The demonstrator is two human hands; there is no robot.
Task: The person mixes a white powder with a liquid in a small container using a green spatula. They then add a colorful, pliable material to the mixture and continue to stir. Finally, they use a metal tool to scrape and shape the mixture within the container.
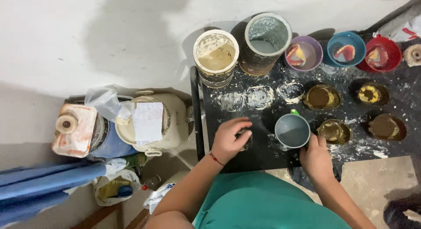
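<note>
A dark, plaster-spattered work table was viewed from above, with both hands engaged at its near edge. The left hand was curled over a small round dark object resting on the table, the fingers closed around its top; what exactly that object was could not be told, since most of it was covered. The right hand was placed against the lower right side of a grey mixing bowl, which stood upright on the table just right of the left hand; whether the bowl was truly gripped or only steadied could not be told. Brass-coloured flasks lay just beside the bowl, and further back two tall plaster-crusted containers and three small coloured bowls holding denture pieces were lined up against the wall. For this handling to be done well, it was judged that the bowl should be kept level and braced firmly, and that the small object should be held squarely from above, so that nothing would be tipped onto the crowded surface.
</note>
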